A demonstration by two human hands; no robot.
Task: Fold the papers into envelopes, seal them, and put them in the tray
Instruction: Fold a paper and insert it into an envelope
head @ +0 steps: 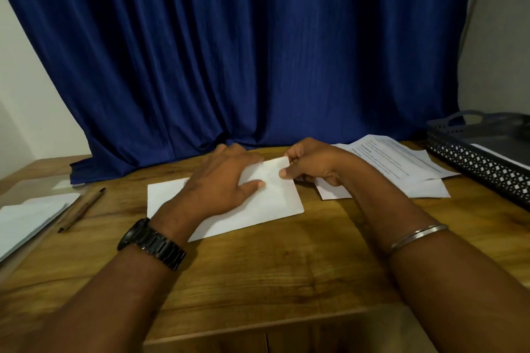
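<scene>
A wooden worktop [258, 272] with visible grain. A dark blue pleated curtain [243, 51] hangs behind it, its hem resting on the worktop's far edge. A brown pen [81, 210] lies at the left. Pale wall [25, 89] shows at the left.

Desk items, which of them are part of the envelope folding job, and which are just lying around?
In use: white paper being folded under left hand and right hand; printed sheets; black tray; white sheets at left.

Lying about: pen; blue curtain.
</scene>
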